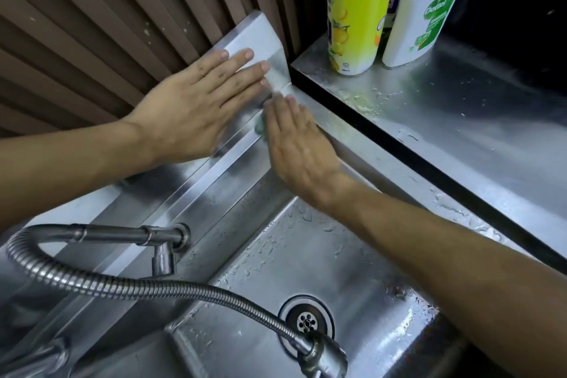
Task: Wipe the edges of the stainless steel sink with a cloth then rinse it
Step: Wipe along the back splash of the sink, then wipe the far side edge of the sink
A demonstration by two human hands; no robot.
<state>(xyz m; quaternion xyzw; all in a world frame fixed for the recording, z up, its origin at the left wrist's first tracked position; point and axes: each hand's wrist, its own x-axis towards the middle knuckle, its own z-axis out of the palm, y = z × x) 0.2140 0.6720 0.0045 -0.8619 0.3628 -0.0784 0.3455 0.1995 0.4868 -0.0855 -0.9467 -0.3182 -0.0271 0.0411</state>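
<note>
The stainless steel sink [306,258] fills the lower middle, with a raised back edge [260,37] against the wall. My left hand [196,101] lies flat with straight fingers on that back edge. My right hand [297,144] presses flat on the sink's far right corner rim, fingers straight. A greenish cloth [260,129] peeks out from under its fingers, mostly hidden. The two hands nearly touch at the corner.
A flexible metal tap hose [138,288] arcs across the front, its spray head [322,353] over the drain [306,322]. A yellow-green bottle [356,9] and a white Dettol bottle [426,12] stand on the wet steel counter [460,120] at right. Brown slatted wall [107,24] behind.
</note>
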